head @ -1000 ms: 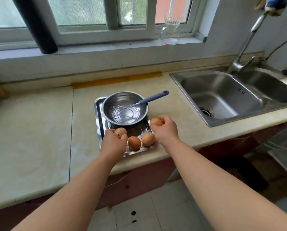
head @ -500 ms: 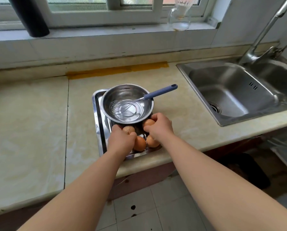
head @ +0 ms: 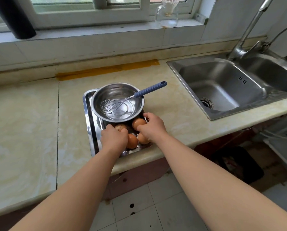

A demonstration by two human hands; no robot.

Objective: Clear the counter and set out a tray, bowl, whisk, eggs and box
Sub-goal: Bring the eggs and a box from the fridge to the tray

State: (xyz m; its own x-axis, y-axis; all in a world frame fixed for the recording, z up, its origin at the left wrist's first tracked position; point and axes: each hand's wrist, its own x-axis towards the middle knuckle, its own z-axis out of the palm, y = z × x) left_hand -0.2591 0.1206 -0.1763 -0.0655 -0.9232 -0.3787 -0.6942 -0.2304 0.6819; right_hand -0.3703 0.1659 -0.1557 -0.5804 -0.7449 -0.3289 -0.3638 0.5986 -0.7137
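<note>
A steel tray point(head: 88, 117) lies on the beige counter near its front edge. In its far half stands a steel bowl point(head: 97, 105) holding a wire whisk point(head: 149, 90) with a blue handle that sticks out to the right. Several brown eggs sit in the tray's near half. My left hand point(head: 113, 137) grips a pale egg point(head: 120, 126) just below the bowl. My right hand point(head: 153, 126) grips a brown egg point(head: 138, 122) beside it. Two more eggs, one point(head: 132, 140) and another point(head: 142, 138), lie on the tray between my hands. No box is in view.
A steel double sink point(head: 222, 87) with a tall tap point(head: 249, 30) fills the right side. A glass jug point(head: 167, 14) and a black cylinder point(head: 14, 19) stand on the window sill. Yellow tape point(head: 106, 70) runs along the counter's back edge.
Both hands have carried their eggs from above the tray's near corners inward and down, next to the bowl. The view has moved closer and tilted down.
</note>
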